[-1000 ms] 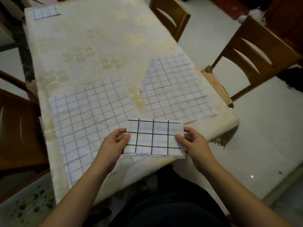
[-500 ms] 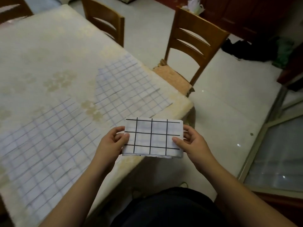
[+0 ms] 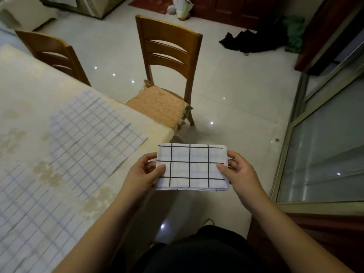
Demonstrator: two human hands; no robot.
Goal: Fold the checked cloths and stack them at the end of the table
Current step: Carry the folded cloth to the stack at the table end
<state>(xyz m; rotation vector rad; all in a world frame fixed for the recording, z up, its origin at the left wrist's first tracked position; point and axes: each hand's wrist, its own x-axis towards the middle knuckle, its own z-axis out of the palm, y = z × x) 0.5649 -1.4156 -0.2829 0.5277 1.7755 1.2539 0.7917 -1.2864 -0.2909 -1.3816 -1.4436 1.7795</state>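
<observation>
Left hand (image 3: 146, 172) and right hand (image 3: 239, 174) clamped on the short ends of a folded checked cloth (image 3: 192, 167), thumbs on top, fingers underneath. Cloth held level in the lower centre of the frame, off the corner of the tabletop (image 3: 23, 91) and over the floor, not resting on anything. Folded down to a thick small rectangle with bold black lines, so that piece judged finished and only needing to be stacked. Two more checked cloths still spread flat and unfolded at left: one (image 3: 94, 125) near the table corner, another (image 3: 25, 209) in the lower left. No stack visible here. Task judged well short of done. Tabletop covered by a cream cloth with pale gold flowers. Beyond: a wooden chair (image 3: 167, 75) with an orange cushion at centre, a second chair (image 3: 53, 54) in the upper left, glossy pale floor tiles (image 3: 236, 95), dark clothes (image 3: 246, 42) heaped upper right, a glass door (image 3: 325, 150) along the right edge.
</observation>
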